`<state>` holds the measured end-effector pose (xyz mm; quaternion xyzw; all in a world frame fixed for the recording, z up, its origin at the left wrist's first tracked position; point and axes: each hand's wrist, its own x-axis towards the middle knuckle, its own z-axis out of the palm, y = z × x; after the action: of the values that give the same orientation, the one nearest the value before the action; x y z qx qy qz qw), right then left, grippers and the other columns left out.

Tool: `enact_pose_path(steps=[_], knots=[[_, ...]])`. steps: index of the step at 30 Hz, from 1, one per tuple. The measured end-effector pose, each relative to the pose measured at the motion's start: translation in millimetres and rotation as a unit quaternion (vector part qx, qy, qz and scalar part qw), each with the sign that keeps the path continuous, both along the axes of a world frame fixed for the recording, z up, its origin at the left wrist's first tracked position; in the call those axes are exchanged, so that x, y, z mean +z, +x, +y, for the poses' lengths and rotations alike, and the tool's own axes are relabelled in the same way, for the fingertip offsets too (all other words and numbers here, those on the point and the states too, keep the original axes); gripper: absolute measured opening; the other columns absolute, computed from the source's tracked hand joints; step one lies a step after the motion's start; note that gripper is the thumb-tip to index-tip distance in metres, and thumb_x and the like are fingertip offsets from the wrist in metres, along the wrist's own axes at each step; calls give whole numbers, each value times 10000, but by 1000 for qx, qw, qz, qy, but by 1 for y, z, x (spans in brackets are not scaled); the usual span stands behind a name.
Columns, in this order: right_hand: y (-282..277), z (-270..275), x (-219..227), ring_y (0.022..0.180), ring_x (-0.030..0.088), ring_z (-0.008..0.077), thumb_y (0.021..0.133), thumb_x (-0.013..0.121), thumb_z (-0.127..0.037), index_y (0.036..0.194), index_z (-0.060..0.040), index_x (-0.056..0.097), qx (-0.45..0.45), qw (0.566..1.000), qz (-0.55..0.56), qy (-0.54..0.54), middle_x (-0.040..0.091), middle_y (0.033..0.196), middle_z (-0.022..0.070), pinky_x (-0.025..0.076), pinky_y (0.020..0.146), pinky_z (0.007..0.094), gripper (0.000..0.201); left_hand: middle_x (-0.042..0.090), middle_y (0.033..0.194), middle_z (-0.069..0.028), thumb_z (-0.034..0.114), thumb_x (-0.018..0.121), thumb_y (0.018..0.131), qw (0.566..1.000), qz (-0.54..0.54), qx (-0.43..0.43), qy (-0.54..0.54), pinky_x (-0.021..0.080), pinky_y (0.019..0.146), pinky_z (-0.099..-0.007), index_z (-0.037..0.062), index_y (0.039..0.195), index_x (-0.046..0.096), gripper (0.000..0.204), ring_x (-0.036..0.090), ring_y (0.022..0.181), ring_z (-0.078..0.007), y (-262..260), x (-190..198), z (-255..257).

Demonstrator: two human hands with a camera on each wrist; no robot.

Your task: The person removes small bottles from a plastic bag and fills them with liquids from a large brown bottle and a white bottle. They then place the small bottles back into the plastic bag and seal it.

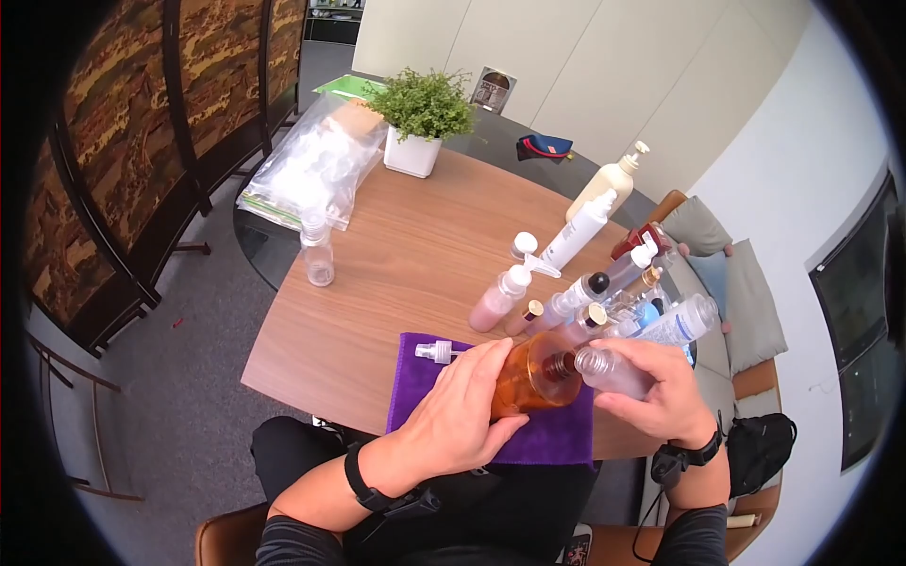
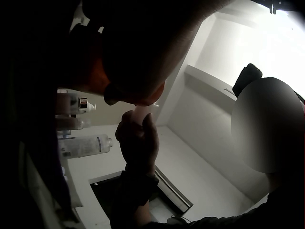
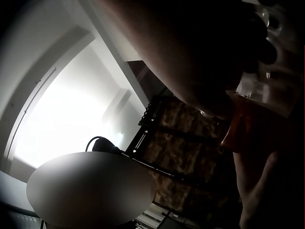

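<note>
My left hand (image 1: 460, 406) grips an amber bottle (image 1: 530, 375), tipped so its threaded neck points right. In my right hand (image 1: 661, 396) is a small clear bottle (image 1: 615, 372), its open mouth right at the amber neck. Both bottles are held over a purple cloth (image 1: 557, 439). A clear pump top (image 1: 436, 352) lies on the cloth's far left part, beside my left fingers. The left wrist view shows the right hand (image 2: 138, 138) raised beside the amber bottle (image 2: 155, 95). Dark shadow covers much of both wrist views.
Several bottles crowd the table's right side, among them a pink bottle (image 1: 500, 300), a white pump bottle (image 1: 580, 231) and a clear labelled bottle (image 1: 681, 321). Another clear bottle (image 1: 318, 253) stands at the left. Farther back are a potted plant (image 1: 415, 118) and a plastic bag (image 1: 316, 170).
</note>
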<state>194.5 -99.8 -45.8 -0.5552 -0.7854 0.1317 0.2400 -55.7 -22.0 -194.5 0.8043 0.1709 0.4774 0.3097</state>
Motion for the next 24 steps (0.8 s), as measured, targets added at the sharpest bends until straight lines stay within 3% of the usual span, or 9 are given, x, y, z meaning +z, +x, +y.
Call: enact_pose_path(steps=[24], knots=[[-10,7,30,943,757,393,829,921,-236,1237,7,736,12,995,-99,-9,776,1094,210,606,849,396,510,525,1469,-316,115,948,798,1000,-1,11,5,494,1119,-521,-58,1595,315,1032,579,1315,-496,-1,-2,-1]])
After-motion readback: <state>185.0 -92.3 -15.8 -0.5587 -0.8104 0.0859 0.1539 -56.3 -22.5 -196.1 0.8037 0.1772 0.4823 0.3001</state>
